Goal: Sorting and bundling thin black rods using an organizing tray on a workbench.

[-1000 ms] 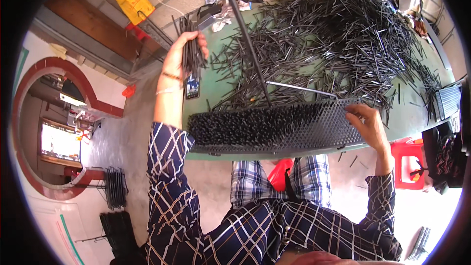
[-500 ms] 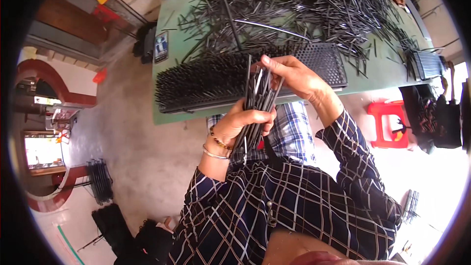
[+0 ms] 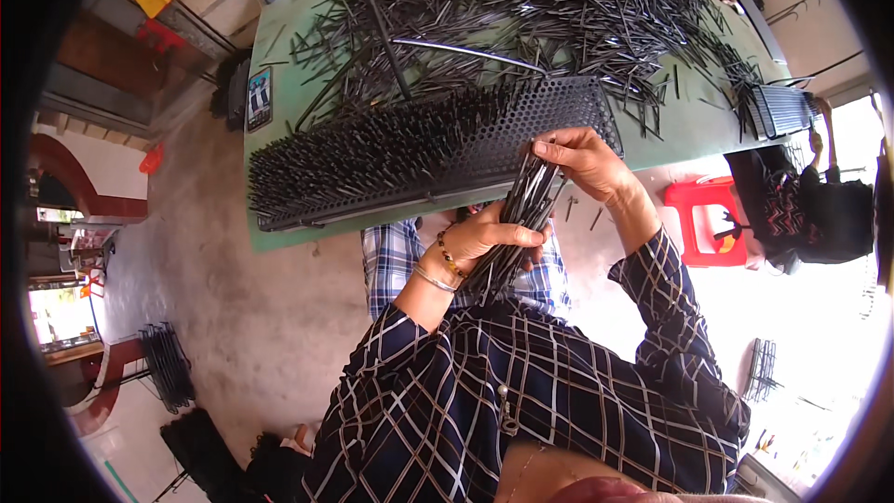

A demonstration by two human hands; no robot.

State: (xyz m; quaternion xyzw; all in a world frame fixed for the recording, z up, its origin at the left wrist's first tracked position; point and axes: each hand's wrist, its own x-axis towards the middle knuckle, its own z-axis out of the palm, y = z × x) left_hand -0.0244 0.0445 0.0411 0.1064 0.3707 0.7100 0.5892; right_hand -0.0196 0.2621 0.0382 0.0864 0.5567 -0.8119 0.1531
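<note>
My left hand [image 3: 486, 237] is wrapped around a thick bundle of thin black sticks [image 3: 527, 207], held tilted in front of my lap. At the bundle's upper end my right hand [image 3: 590, 166] pinches the tips of the sticks between thumb and fingers; how many it grips is hidden. Just beyond the hands, along the table's near edge, lies a long black perforated tray [image 3: 556, 102]. Many black sticks [image 3: 363, 154] stand upright in its holes over the left and middle parts, while the holes toward its right end show bare.
Loose black sticks [image 3: 521, 0] lie heaped across the green table [image 3: 321, 237]. A black pole [image 3: 377, 23] rises behind the tray. A phone-like card [image 3: 260, 98] lies at the table's left edge. On the right stand a blue-grey rack [image 3: 784, 110] and a red stool [image 3: 694, 224].
Both hands and the bundle have shifted right relative to the tray, and the bundle leans more to the right. The view has turned, so the table sits further left. Bare holes in the tray show more.
</note>
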